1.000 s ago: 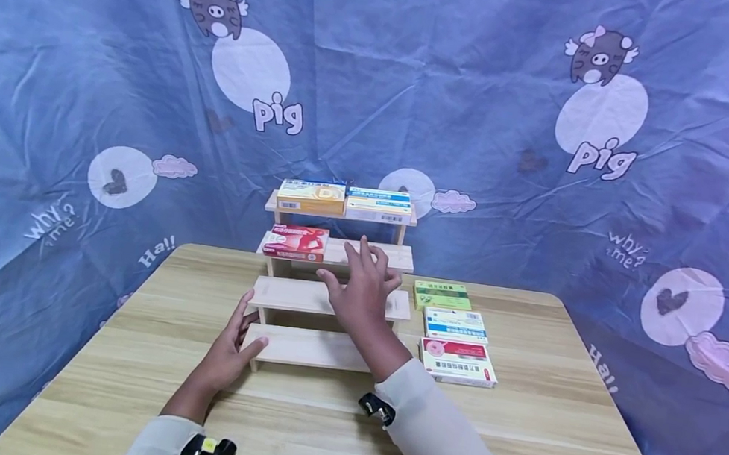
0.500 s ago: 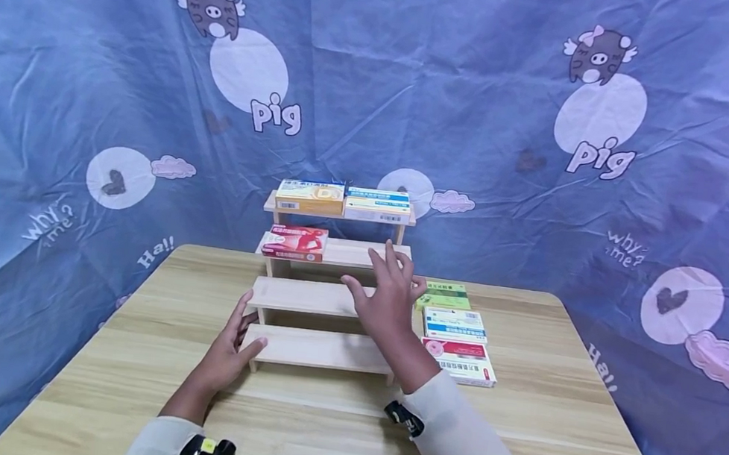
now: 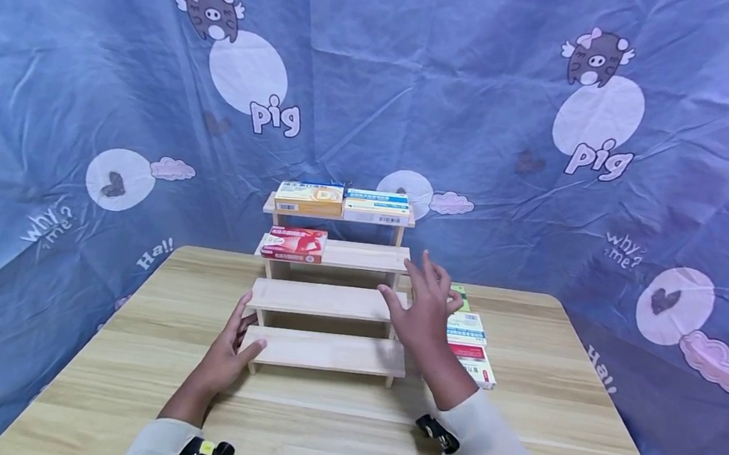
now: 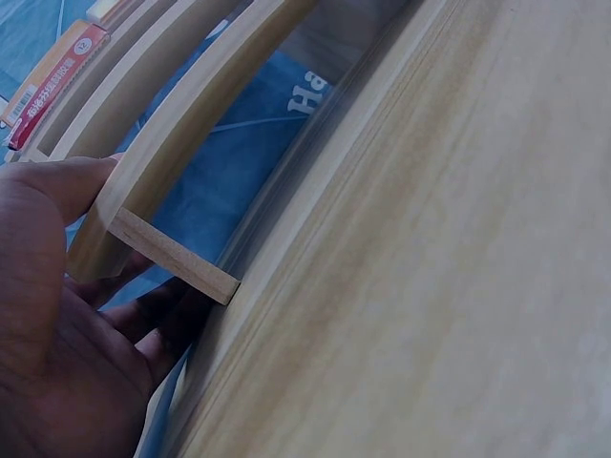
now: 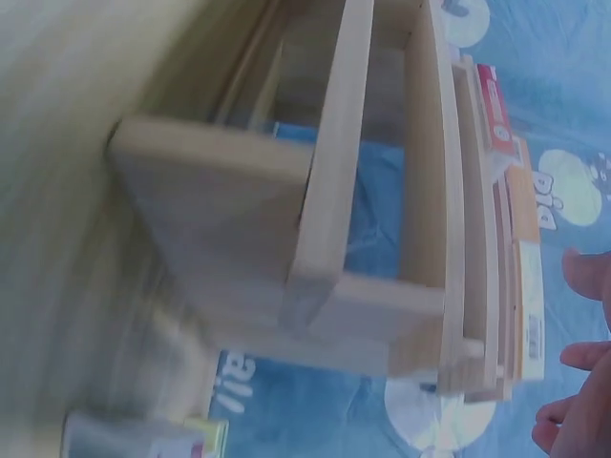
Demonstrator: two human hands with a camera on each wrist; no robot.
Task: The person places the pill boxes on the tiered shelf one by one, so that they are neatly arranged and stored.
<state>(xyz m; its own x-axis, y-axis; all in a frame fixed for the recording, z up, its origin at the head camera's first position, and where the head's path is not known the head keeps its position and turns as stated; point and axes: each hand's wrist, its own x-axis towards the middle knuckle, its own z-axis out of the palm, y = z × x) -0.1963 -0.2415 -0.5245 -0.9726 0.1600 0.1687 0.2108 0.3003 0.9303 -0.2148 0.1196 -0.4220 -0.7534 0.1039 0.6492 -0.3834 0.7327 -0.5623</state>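
A stepped wooden shelf (image 3: pixel 323 350) stands on the table, with several tiers. My left hand (image 3: pixel 225 354) grips its lower left end; in the left wrist view the thumb lies over the plank's edge and other fingers reach behind the side. My right hand (image 3: pixel 424 321) hovers past the shelf's right side, fingers spread and holding nothing. It partly covers a green box (image 3: pixel 461 291), a blue-and-white medicine box (image 3: pixel 471 328) and a red-and-white medicine box (image 3: pixel 477 360). On the second tier from the top lies a red medicine box (image 3: pixel 295 244), at the left.
The top tier bears an orange-and-white medicine box (image 3: pixel 309 199) beside another blue-and-white box (image 3: pixel 376 206). A blue cloth (image 3: pixel 369 70) with pig prints hangs behind the wood-grain table (image 3: pixel 314 432).
My right hand has moved from over the shelf's middle tiers to the right, toward the boxes on the table. The left hand stays on the shelf.
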